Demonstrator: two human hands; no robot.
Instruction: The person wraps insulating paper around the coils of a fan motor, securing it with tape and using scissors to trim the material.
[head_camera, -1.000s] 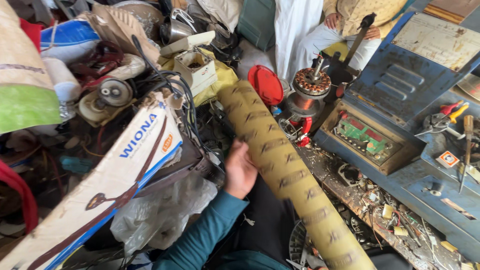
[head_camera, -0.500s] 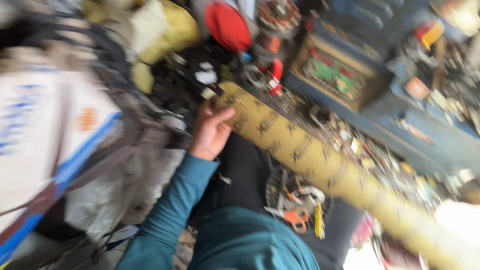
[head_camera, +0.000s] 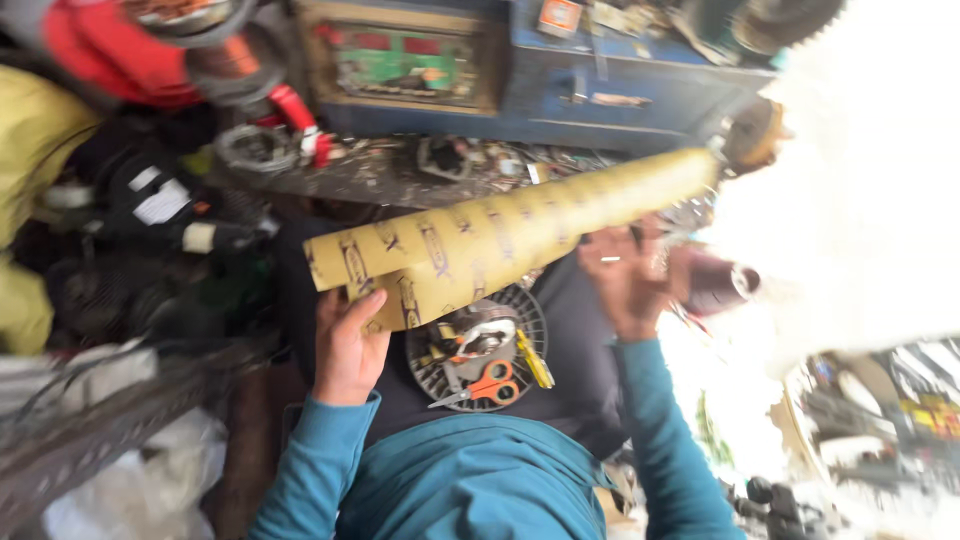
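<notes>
A long roll of yellowish-tan paper (head_camera: 500, 235) with dark printed marks lies across my lap, running from lower left to upper right. My left hand (head_camera: 347, 345) grips the loose near end of the roll from below, thumb on the sheet. My right hand (head_camera: 627, 280) is raised under the roll's middle, fingers curled against its underside. Both arms wear teal sleeves. The far right end of the roll fades into a bright overexposed patch.
A round black fan grille (head_camera: 478, 355) holding orange-handled scissors (head_camera: 482, 385) and small tools rests on my lap. A blue metal workbench (head_camera: 560, 90) with a green circuit board (head_camera: 400, 60) stands ahead. Red motor parts (head_camera: 120, 50) and black clutter crowd the left.
The view swung right and down. The roll dropped from steeply tilted to nearly level across my lap. My right hand came up under it; my left hand stays on its near end.
</notes>
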